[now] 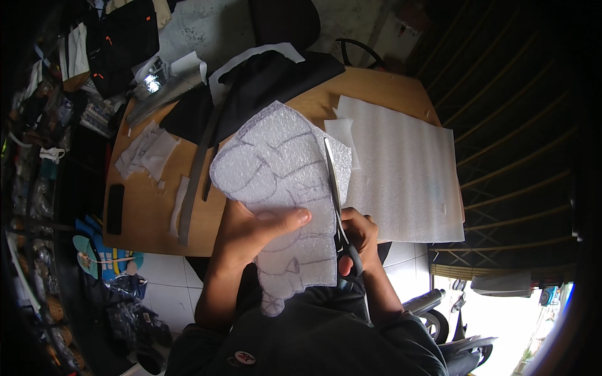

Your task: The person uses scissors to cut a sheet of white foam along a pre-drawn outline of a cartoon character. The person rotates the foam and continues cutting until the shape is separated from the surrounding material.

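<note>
The left hand [248, 235], at the center of the frame, grips one white foam piece [279, 166], its thumb pressed across the face; the fingers behind are hidden. The piece hangs over the near bench edge and bears dark hand-drawn outlines. The right hand [362, 241], just right of center, is closed around the handles of one pair of scissors [332, 166]. One blade shows along the foam's right side, pointing up the frame; I cannot tell where the other lies.

On the bench [392, 84], one large white foam sheet [404, 175] lies right of center, with a small offcut [340, 138] at its left edge. At center left lie one long grey strip [196, 182], one shorter white strip [179, 207], one black smartphone [115, 208] and a heap of white scraps [149, 150], too overlapped to count. Black fabric [251, 91] spreads across the upper center.
</note>
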The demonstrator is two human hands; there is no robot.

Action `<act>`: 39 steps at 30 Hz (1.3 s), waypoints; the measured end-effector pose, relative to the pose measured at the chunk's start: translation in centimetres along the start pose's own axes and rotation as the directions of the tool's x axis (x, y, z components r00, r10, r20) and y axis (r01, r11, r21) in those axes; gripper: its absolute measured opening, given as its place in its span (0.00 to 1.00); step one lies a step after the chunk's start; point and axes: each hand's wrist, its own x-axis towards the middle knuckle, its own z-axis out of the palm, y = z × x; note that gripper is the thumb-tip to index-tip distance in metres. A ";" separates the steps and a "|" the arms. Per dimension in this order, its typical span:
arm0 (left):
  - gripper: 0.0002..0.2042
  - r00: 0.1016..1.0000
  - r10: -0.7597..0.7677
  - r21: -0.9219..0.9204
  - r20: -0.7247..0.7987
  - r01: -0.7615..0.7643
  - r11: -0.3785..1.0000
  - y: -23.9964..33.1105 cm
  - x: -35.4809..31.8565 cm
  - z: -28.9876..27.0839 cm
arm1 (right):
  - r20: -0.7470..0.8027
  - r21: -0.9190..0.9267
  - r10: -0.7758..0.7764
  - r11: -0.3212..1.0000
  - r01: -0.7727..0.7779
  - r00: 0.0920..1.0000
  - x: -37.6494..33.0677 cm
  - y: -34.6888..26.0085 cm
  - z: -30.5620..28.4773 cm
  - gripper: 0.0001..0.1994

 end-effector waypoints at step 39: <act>0.33 0.992 -0.101 0.001 0.075 0.101 0.995 0.5 -0.4 -0.1 | 0.027 0.009 0.100 0.995 -0.100 0.995 0.1 -1.1 -0.8 0.42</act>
